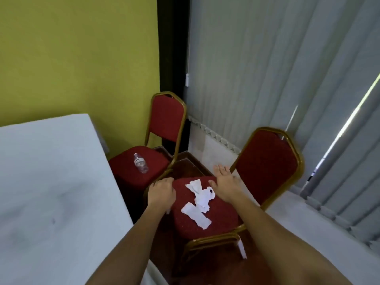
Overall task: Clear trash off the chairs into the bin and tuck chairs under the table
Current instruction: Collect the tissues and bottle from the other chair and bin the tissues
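Observation:
A red padded chair with a gold frame stands in front of me, its seat strewn with several white paper scraps. My left hand curls over the seat's left front corner and grips it. My right hand lies flat with fingers spread on the seat's far edge, just right of the paper. A second red chair stands behind to the left against the wall, with a clear plastic bottle lying on its seat. The white table is at my left. No bin is in view.
A yellow-green wall rises behind the table, and grey vertical blinds cover the window on the right. A pale window ledge runs along the right. Dark wooden floor shows between the chairs and the table.

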